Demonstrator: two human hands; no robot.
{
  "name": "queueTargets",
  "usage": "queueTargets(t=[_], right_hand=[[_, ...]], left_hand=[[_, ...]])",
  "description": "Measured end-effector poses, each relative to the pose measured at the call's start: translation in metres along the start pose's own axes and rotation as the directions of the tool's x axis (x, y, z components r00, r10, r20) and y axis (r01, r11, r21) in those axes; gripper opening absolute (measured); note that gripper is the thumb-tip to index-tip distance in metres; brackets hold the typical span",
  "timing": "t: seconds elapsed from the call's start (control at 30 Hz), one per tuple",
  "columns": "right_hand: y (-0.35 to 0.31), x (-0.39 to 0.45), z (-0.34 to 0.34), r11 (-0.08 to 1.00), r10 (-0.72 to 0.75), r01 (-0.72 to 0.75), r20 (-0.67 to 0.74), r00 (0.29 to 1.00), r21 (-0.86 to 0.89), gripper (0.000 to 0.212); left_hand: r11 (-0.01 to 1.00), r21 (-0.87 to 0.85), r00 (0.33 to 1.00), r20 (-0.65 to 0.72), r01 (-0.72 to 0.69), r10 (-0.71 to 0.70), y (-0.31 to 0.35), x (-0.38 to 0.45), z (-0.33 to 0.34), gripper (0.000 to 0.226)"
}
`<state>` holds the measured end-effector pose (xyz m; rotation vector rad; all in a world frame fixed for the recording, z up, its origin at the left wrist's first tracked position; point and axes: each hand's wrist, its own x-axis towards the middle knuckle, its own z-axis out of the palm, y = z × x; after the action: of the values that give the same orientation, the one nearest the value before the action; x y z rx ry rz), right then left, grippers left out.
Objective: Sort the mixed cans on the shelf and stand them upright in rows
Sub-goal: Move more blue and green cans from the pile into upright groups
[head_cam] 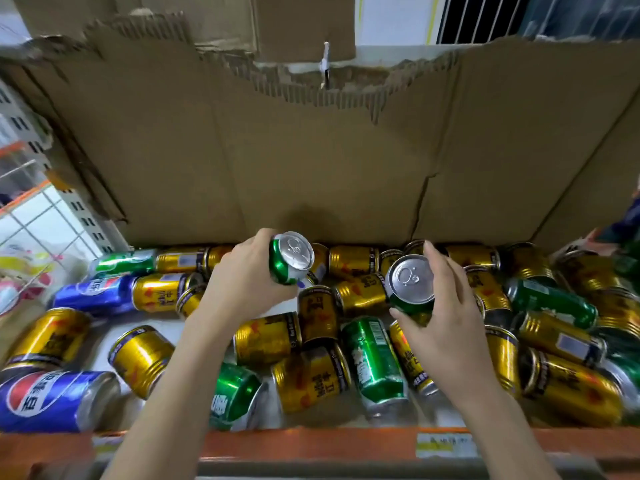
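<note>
My left hand (242, 282) grips a green can (289, 259) lifted above the pile, its silver top tilted toward me. My right hand (446, 320) holds a second green can (410, 285) the same way, thumb under it and fingers over its far side. Below both hands lie several gold cans (266, 337) on their sides, mixed with green cans (374, 362) and blue cans (59, 400). No can in the pile stands upright.
A torn cardboard sheet (311, 161) lines the back of the shelf. The orange shelf front edge (311, 445) runs along the bottom, with a price label (445, 445). A white perforated upright (83, 209) stands at the left. A bare patch of shelf floor (104, 341) shows at the left.
</note>
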<state>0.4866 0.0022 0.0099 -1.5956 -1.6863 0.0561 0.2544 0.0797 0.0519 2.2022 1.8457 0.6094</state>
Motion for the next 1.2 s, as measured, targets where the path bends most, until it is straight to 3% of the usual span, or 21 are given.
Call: queueTargets(t=[0.13,0.23,0.4,0.6,0.8,1.03,1.2], right_hand=[[0.007,-0.007,-0.025,0.999,0.04,-0.041,-0.054,0.998,-0.012,0.096],[0.024,-0.02,-0.051,0.997,0.063,-0.067,-0.112,0.992,-0.035,0.098],[0.079,-0.052,-0.11,0.99,0.126,-0.138,-0.224,0.966,-0.039,0.098],[0.186,-0.104,-0.205,0.975,0.169,-0.206,-0.316,0.934,-0.087,0.092],[0.277,-0.142,-0.287,0.955,0.191,-0.249,-0.309,0.932,-0.162,0.087],[0.338,-0.153,-0.312,0.949,0.259,-0.296,-0.266,0.928,-0.109,0.091],[0.372,-0.127,-0.321,0.953,0.266,-0.293,-0.244,0.932,-0.082,0.086]], left_hand=[[0.926,-0.361,0.979,-0.202,-0.109,0.037,0.049,-0.045,0.02,0.072],[0.852,-0.492,0.971,-0.227,-0.179,0.073,0.096,-0.07,0.045,0.076],[0.76,-0.599,0.967,-0.192,-0.25,0.167,0.183,-0.095,0.093,0.061],[0.705,-0.652,0.957,-0.124,-0.277,0.262,0.309,-0.115,0.158,0.061],[0.692,-0.664,0.95,-0.095,-0.283,0.298,0.429,-0.14,0.218,0.063],[0.759,-0.616,0.961,0.015,-0.21,0.278,0.476,-0.151,0.265,0.069],[0.833,-0.513,0.971,-0.005,-0.206,0.237,0.499,-0.112,0.28,0.074]])
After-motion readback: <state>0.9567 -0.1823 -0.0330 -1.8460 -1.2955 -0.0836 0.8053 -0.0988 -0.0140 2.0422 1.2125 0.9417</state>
